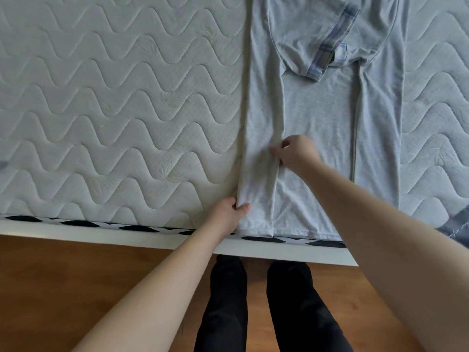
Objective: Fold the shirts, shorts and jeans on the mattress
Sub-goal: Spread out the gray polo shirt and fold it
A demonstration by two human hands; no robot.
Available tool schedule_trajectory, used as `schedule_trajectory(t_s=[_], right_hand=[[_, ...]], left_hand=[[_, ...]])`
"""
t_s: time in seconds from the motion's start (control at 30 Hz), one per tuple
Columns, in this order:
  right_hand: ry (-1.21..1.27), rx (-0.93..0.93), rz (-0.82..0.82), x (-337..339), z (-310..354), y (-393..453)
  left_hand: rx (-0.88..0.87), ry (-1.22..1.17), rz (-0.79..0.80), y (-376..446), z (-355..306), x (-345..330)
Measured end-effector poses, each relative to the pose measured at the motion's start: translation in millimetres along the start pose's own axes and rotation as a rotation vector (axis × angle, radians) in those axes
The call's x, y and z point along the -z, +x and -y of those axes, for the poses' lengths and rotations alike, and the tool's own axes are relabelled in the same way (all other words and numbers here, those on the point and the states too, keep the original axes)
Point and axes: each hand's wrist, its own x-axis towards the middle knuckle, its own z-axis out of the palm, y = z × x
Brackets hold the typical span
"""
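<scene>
Mattress (114,110) fills the upper two thirds of the frame: white, quilted in wavy lines, with a black-and-white patterned band along its near edge and a white base below that. Wood floor (76,280) across the bottom. Person's legs in black trousers (253,313) at bottom centre.

Shirt (319,118): light heather-grey knit, lying flat on the mattress, centre-right of the frame. Both side panels are folded inward over the middle, so it reads as a long narrow strip. A sleeve with blue-and-white plaid cuff trim (327,49) lies folded across the upper part. Small plaid patch just beside the cuff; cannot tell what it is.

Long axis runs top to bottom of the frame, at a right angle to the mattress's near edge. Hem at the bottom, right on that edge; the top end runs out of frame at the upper edge.

Left hand (228,214), lower centre: thumb on top, fingers curled under, pinching the left fold's outer edge near the hem.

Right hand (294,151), mid-frame: fingers curled, pinching the inner edge of the same left fold higher up.

Dark grey fabric with pale script (456,229) at the right edge, partly cut off.
</scene>
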Motion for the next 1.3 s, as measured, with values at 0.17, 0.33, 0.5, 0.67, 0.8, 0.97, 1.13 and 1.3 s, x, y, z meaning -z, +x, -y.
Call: schedule_trajectory(t_s=[0.17, 0.33, 0.5, 0.67, 0.8, 0.97, 1.13, 1.3], right_hand=[[0.014, -0.014, 0.007, -13, -15, -20], [-0.076, -0.029, 0.294, -26, -27, -40], [-0.147, -0.127, 0.487, -33, -36, -60], [-0.296, -0.117, 0.236, -11, -32, -63], [0.005, -0.061, 0.04, 17, -9, -30], [0.335, -0.04, -0.124, 33, 29, 42], [0.749, -0.152, -0.089, 54, 47, 84], [0.921, -0.206, -0.076, 72, 51, 97]], left_hand=[[0.048, -0.009, 0.005, -7, 14, -7], [0.012, 0.046, 0.099, -11, 12, -3], [0.022, 0.433, 0.039, -11, -10, 6], [-0.196, 0.338, -0.325, 2, -42, 31], [-0.276, 0.118, -0.322, 37, -90, 44], [-0.219, 0.155, -0.359, 98, -151, 45], [-0.039, 0.424, -0.384, 116, -167, 48], [-0.088, 0.372, -0.423, 105, -166, 61]])
